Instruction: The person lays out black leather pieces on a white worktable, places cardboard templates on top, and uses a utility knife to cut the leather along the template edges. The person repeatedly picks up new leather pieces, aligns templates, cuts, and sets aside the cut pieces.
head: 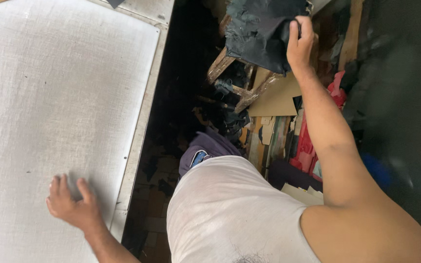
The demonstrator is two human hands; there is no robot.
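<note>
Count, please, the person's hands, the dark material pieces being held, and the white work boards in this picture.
Hands: 2, left hand flat on the board, right hand gripping the material
Dark sheet of material: 1
White work board: 1
Total: 4

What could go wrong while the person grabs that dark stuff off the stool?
The right hand grips only an edge of the dark leather piece, so it might slip and drop into the scraps on the floor. The wooden stool looks tilted, so a pull could tip it. The person is twisted away, with the left hand flat on the white table, and could lose balance.
</note>
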